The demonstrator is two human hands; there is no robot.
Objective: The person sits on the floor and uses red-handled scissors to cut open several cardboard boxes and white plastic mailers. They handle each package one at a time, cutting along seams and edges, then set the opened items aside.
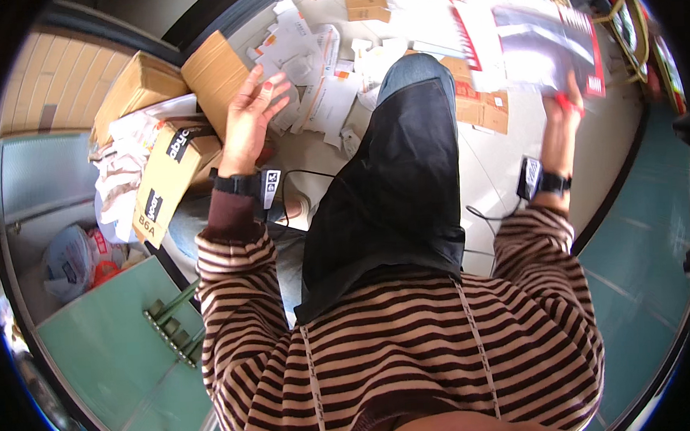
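Note:
My right hand (563, 106), stretched forward on the right, grips the lower edge of a flat white and red printed package (546, 41). A dark glossy panel shows on the package's face, and its left part is blurred. My left hand (245, 127) is raised, palm up with the fingers apart, and holds nothing. Just beside it stands a brown cardboard flap (212, 76). Left of that hand, an opened cardboard carton (170, 172) with black printed tape leans at a tilt, crumpled paper (120, 174) next to it. A black apron (395, 172) covers my raised knee.
Flattened white cartons (330, 102) litter the tiled floor ahead. Brown cardboard with red print (483, 111) lies below the package, and a small brown box (366, 1) sits farther off. Green glass-like surfaces flank me left (94, 345) and right (630, 294). Thin cables trail from both wrists.

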